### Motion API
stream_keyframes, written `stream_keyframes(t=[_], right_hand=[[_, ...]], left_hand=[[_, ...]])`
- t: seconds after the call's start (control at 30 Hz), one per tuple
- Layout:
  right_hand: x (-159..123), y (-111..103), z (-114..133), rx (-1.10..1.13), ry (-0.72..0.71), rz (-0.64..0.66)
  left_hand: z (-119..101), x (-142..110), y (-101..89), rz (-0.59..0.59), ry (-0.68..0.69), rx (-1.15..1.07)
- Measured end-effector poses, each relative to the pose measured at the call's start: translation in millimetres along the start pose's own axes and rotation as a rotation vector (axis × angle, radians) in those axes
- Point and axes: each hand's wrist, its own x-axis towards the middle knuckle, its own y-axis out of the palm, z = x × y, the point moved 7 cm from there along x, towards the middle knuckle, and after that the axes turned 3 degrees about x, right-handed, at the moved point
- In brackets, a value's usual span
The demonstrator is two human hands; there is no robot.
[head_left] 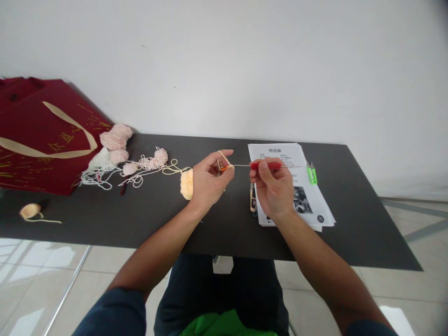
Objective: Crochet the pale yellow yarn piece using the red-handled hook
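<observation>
My right hand (273, 186) is closed round a red-handled crochet hook (266, 165), held level above the dark table (350, 219). The hook's metal tip reaches left to a small orange crochet piece (225, 168) that my left hand (207, 181) pinches between thumb and fingers. Cream yarn loops over my left index finger and trails down to a cream yarn ball (186, 184) lying just left of that hand.
Printed sheets (308, 196) lie under my right hand, with green snips (311, 173) at their right edge and a small tool (252, 198) at their left. Pink yarn (117, 137) and loose strands sit at the left by a red bag (38, 135). A small cream piece (31, 211) lies far left.
</observation>
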Motion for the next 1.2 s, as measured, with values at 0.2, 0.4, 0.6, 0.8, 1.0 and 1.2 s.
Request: stream_keyframes(t=[0.2,0.4,0.6,0.8,1.0,1.2], right_hand=[[-2.5,0.9,10.8,-0.091,-0.17,0.053],[-6.0,0.4,9.9,-0.148,-0.204,0.057],[-3.2,2.9,5.9,-0.042,-0.094,0.031],[-6.2,9.8,-7.5,0.003,-0.011,0.062],[-5.9,6.8,-17.9,-0.04,-0.013,0.044],[-6.5,2.8,-32.8,-0.01,0.111,0.052]], left_hand=[[0.1,-1.5,-3.8,-0.025,0.025,0.067],[-0.2,-1.8,-5.0,-0.022,0.054,0.111],[-4.5,-3.2,-4.4,-0.016,0.082,0.133],[-0.2,-4.6,1.8,0.017,0.018,0.079],[11.0,-5.8,10.7,0.084,-0.099,-0.04],[14.8,-2.3,13.8,0.119,-0.079,-0.088]])
